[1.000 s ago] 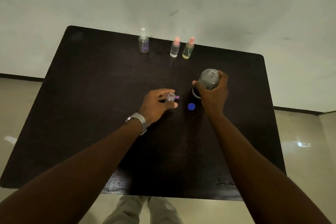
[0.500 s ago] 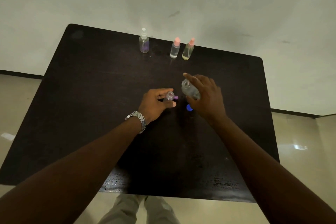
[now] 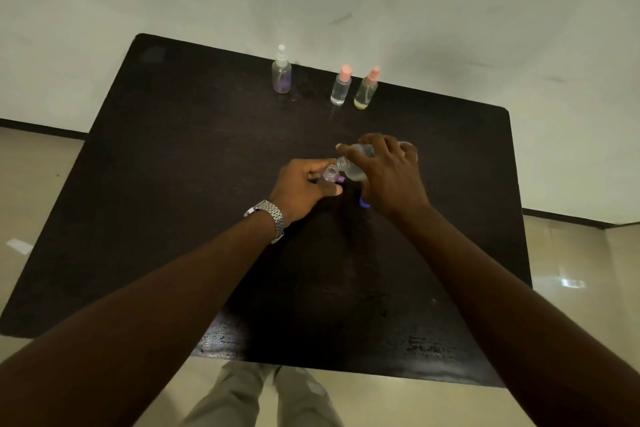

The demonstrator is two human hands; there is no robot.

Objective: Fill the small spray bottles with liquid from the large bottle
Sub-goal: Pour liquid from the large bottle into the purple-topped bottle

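My left hand (image 3: 300,184) grips a small clear spray bottle (image 3: 330,174) with its top off, standing on the dark table (image 3: 173,184). My right hand (image 3: 388,177) holds the large clear bottle (image 3: 351,165) tilted, its open mouth just above the small bottle's mouth. A purple piece (image 3: 341,179) shows beside the small bottle. A blue cap (image 3: 363,203) lies on the table under my right hand, mostly hidden.
Three capped small spray bottles stand at the table's far edge: one with a white top (image 3: 281,71), and two with pink tops (image 3: 342,86) (image 3: 367,89). A white wall lies behind the table and tiled floor around it.
My right hand lifted the large bottle from upright on the table, carried it left and tipped it over the small bottle. My left hand stayed on the small bottle.
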